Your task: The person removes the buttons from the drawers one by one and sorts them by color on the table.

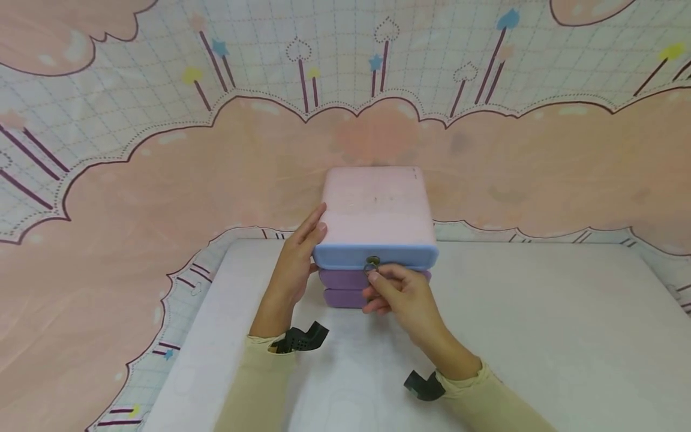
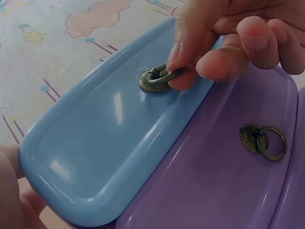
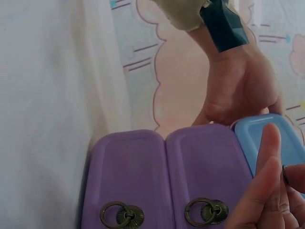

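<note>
Drawer chest [image 1: 378,204] stood near the back edge of the counter [image 1: 540,330], blue front [image 1: 335,257] and purple fronts [image 1: 342,279] facing the person, each front's long axis running left to right. Right hand [image 1: 412,297] had thumb and index clamped on the blue front's ring pull [image 2: 159,84], ring raised outward toward the person, the purple fronts' rings [image 3: 113,213] hanging down. Left hand [image 1: 294,261] rested on the chest's left side, fingers fairly straight.
</note>
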Demonstrator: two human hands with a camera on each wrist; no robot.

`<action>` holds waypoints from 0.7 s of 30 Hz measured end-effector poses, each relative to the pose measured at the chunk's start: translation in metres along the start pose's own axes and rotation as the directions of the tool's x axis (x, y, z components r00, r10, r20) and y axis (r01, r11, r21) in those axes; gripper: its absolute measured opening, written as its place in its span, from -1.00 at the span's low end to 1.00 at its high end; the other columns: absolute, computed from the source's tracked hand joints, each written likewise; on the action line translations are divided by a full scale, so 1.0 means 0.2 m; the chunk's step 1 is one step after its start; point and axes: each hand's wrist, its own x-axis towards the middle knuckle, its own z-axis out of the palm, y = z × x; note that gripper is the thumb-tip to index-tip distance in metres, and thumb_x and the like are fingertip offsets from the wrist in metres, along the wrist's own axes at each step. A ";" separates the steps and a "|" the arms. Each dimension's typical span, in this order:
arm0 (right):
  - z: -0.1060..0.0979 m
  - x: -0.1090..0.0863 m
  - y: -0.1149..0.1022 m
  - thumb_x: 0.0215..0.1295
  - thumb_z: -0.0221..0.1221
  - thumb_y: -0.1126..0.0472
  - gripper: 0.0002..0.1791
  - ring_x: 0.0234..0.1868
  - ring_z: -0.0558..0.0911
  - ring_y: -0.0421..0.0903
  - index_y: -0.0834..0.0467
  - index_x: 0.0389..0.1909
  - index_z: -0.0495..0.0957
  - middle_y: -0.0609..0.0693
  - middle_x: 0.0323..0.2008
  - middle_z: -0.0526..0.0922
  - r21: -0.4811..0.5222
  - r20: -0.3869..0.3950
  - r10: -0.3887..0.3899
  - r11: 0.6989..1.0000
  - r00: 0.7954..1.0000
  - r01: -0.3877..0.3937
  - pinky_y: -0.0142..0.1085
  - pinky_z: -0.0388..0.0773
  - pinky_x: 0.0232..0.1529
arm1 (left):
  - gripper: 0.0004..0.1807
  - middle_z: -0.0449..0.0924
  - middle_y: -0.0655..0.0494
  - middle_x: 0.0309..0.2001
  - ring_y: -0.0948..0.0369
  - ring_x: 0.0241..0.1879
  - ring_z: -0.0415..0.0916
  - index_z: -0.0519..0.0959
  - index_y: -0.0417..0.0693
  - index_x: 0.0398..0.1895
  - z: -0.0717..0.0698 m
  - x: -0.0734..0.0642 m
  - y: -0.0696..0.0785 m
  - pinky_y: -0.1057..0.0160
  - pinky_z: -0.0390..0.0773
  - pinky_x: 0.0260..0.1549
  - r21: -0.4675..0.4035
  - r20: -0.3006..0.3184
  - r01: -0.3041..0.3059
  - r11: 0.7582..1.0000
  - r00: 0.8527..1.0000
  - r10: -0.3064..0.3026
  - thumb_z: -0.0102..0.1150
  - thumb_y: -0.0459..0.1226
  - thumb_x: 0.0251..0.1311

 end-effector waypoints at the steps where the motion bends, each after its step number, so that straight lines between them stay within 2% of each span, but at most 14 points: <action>1: 0.00 0.00 0.00 0.48 0.22 0.11 -0.66 -0.48 0.79 -0.04 0.33 -0.01 0.60 0.06 -0.37 0.78 0.000 -0.001 0.001 1.000 1.000 -0.001 -0.11 0.75 -0.31 | -0.44 0.08 0.39 0.60 0.08 0.59 0.04 0.27 0.49 0.54 0.00 0.00 0.00 -0.45 0.33 0.25 0.003 0.000 0.000 1.000 1.000 0.000 0.00 0.02 0.52; 3: 0.01 0.00 0.00 0.48 0.22 0.11 -0.67 -0.48 0.79 -0.03 0.33 -0.02 0.60 0.07 -0.37 0.78 -0.005 -0.004 0.008 1.000 1.000 -0.008 -0.07 0.75 -0.30 | -0.44 0.07 0.40 0.60 0.08 0.59 0.03 0.26 0.48 0.54 -0.01 0.00 0.00 -0.44 0.35 0.26 0.001 0.001 0.001 1.000 1.000 -0.001 0.00 0.01 0.52; 10: 0.01 0.00 0.00 0.47 0.22 0.07 -0.67 -0.49 0.78 -0.01 0.29 -0.04 0.62 0.06 -0.37 0.79 -0.035 -0.004 0.029 0.999 1.000 -0.029 -0.22 0.72 -0.38 | -0.44 0.07 0.42 0.60 0.09 0.59 0.05 0.27 0.48 0.54 -0.02 -0.01 0.00 -0.38 0.40 0.26 -0.005 0.001 0.004 1.000 1.000 -0.004 0.01 0.00 0.52; 17: 0.01 -0.02 -0.02 0.48 0.21 0.08 -0.68 -0.50 0.78 0.00 0.29 -0.04 0.61 0.08 -0.35 0.79 -0.053 -0.010 0.032 0.998 0.999 -0.032 -0.24 0.70 -0.40 | -0.45 0.08 0.44 0.60 0.07 0.57 0.09 0.28 0.50 0.53 -0.01 0.01 -0.01 -0.37 0.43 0.23 -0.005 -0.001 0.002 1.000 1.000 -0.002 0.01 0.02 0.52; 21: 0.00 -0.03 -0.02 0.47 0.21 0.10 -0.68 -0.52 0.77 0.00 0.32 -0.05 0.60 0.09 -0.36 0.79 -0.060 -0.015 0.034 0.998 0.999 -0.034 -0.25 0.69 -0.41 | -0.45 0.09 0.41 0.60 0.09 0.56 0.12 0.27 0.50 0.53 -0.01 0.02 -0.01 -0.26 0.50 0.18 -0.008 0.004 0.003 1.000 1.000 -0.003 0.00 0.02 0.52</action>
